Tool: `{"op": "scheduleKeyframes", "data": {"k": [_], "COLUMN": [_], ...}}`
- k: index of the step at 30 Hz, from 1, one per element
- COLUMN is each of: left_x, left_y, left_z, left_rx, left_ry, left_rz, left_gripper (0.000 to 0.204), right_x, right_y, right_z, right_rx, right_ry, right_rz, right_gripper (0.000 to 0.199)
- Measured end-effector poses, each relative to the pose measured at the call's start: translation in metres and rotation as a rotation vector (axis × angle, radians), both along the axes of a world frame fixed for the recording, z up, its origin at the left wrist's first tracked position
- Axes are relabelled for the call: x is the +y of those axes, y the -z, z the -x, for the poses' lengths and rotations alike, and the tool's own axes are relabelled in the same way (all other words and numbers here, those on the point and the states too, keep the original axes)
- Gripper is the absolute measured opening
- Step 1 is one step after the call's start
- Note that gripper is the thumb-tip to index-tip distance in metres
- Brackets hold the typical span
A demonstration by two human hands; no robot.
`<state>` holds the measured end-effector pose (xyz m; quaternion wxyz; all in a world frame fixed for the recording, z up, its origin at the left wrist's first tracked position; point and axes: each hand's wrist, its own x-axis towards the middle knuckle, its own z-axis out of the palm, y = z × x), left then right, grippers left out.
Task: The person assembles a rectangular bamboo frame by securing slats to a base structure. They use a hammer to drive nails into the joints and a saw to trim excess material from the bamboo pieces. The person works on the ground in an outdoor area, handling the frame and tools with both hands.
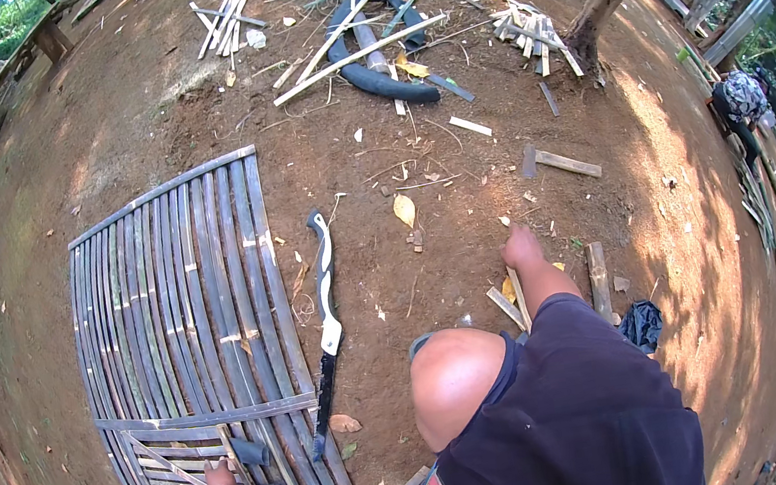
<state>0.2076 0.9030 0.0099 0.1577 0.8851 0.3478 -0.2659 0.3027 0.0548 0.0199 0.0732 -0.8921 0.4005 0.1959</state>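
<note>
Lying on rough brown soil [383, 278], the panel [200, 328] is of long, smooth bamboo strips. Beside it is a saw [331, 335] with curved black-and-white handle, then a tool [567, 164] with straight wooden handle. The left hand [219, 476] is at the panel's nearer slats [163, 465], the right hand [522, 247] near a pale chip [505, 221]; how far open, or grasping what, cannot be told.
</note>
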Motion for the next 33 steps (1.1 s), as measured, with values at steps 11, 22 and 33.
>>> {"op": "scheduleKeyframes", "data": {"k": [11,22,33], "left_x": [-0.083,-0.103,-0.120], "left_y": [0.014,-0.018,-0.053], "left_z": [0.012,0.030,0.024], "left_rx": [0.062,0.142,0.098], "left_ry": [-0.210,-0.085,-0.221], "left_rz": [-0.142,-0.139,-0.124], "left_gripper": [0.078,0.070,0.062], "right_x": [-0.110,-0.195,-0.162], "right_y": [0.011,0.063,0.017], "right_z": [-0.131,-0.154,-0.136], "right_rx": [-0.109,-0.001,0.232], "right_ry": [0.189,0.271,-0.228], "right_rz": [0.090,0.200,0.431], "right_gripper": [0.057,0.056,0.035]}}
